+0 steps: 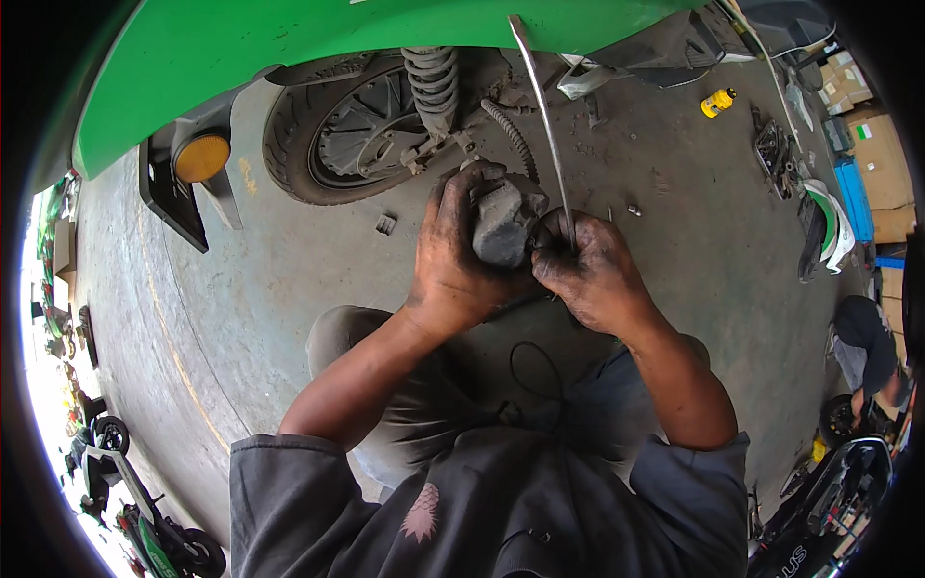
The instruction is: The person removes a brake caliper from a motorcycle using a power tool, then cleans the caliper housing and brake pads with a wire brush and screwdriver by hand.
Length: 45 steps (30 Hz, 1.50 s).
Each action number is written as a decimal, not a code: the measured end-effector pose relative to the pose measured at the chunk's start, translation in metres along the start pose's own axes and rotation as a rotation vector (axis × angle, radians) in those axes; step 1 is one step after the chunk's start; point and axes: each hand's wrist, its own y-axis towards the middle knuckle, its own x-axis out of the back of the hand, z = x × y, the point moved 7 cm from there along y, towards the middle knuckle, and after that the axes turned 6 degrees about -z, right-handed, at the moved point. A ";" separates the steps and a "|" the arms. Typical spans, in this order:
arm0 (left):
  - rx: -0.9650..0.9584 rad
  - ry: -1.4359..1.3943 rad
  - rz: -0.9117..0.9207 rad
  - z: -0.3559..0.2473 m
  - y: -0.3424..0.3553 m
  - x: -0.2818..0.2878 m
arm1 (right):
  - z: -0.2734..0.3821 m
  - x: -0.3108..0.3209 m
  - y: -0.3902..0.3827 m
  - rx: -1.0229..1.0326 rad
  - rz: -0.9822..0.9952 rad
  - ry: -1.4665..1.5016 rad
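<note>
While both hands meet above the floor, I see a grimy grey part wrapped in the left hand [453, 265].

Its long axis runs 12 to 6, at 9 o'clock of the right hand [590, 275]; those fingers are clenched on a thin metal rod [541, 116], pointing to 11 o'clock toward the green scooter [289, 39].

Green scooter body [289, 48], amber reflector [201, 157], grey part [503, 227] — yellow bottle [717, 101]
</note>
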 end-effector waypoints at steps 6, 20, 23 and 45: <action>0.035 0.046 -0.011 0.000 0.005 0.007 | -0.013 0.003 -0.005 0.024 -0.021 -0.246; 0.752 -0.739 0.023 0.030 0.007 0.053 | -0.241 0.001 0.028 -0.482 -0.305 0.180; 0.783 -0.789 0.106 0.025 0.011 0.037 | -0.352 0.001 0.025 -0.480 -0.325 -0.145; 1.015 -1.606 0.082 0.054 0.011 0.028 | -0.084 0.027 -0.047 -0.520 -0.343 0.885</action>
